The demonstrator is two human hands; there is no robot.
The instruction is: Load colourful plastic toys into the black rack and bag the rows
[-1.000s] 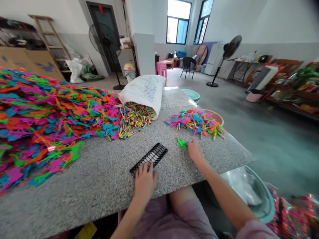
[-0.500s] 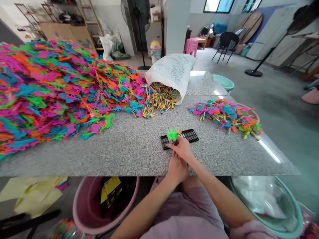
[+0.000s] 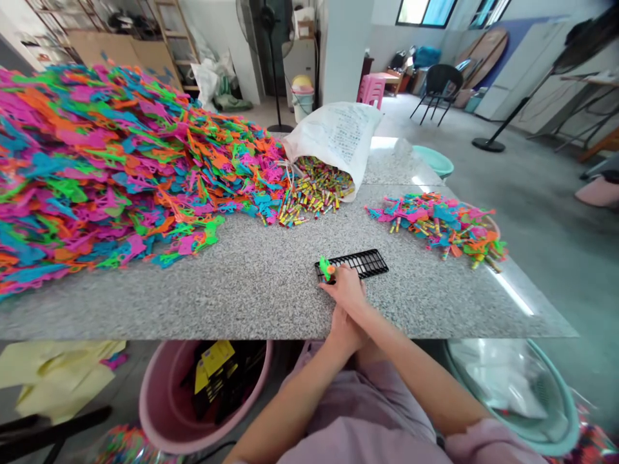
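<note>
A small bright green plastic toy (image 3: 324, 267) with an orange bit beside it stands at the fingertips of my right hand (image 3: 349, 287), which is closed on it. My left hand (image 3: 344, 327) lies just below, crossed under the right one. Its fingers are hidden behind the right hand, so what they hold cannot be seen. Beneath and beyond the fingers is a black slotted plastic rack (image 3: 372, 263) on the grey speckled table (image 3: 271, 283). My right hand covers part of the rack's left half.
A large heap of colourful plastic pieces (image 3: 120, 174) fills the table's left. Small yellow-and-red tubes (image 3: 316, 193) spill from a white sack (image 3: 341, 132). A pile of toys with tubes (image 3: 440, 222) lies right. Below the edge are pink (image 3: 159, 412) and green tubs (image 3: 565, 412).
The green toy has turned and shifted slightly left and down, looking narrower now. My right hand has moved a little left and lower, covering the left hand's fingers.
</note>
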